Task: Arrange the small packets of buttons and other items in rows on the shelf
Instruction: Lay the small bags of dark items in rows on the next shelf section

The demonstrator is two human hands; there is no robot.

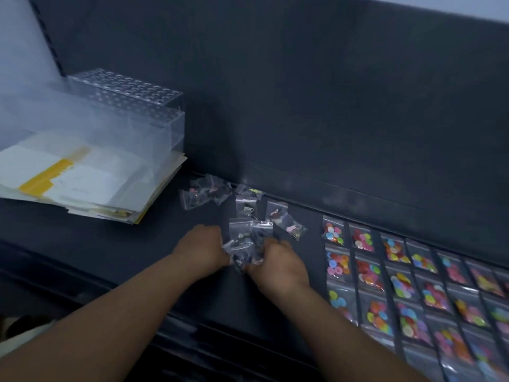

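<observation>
Dark grey shelf surface (110, 244) fills most of my view. Across the lower right I see rows of clear plastic packets of bright coloured buttons (399, 288), lying side by side. At upper left stands a clear acrylic rack with round holes (124, 106), with a stack of white papers with a yellow strip (82, 183) in front of it. Loose clear packets of small dark items (248, 205) lie scattered at centre. Just below them, the left hand (202, 249) and right hand (278, 267) both curl their fingers round one crumpled bunch of clear packets (246, 249).
</observation>
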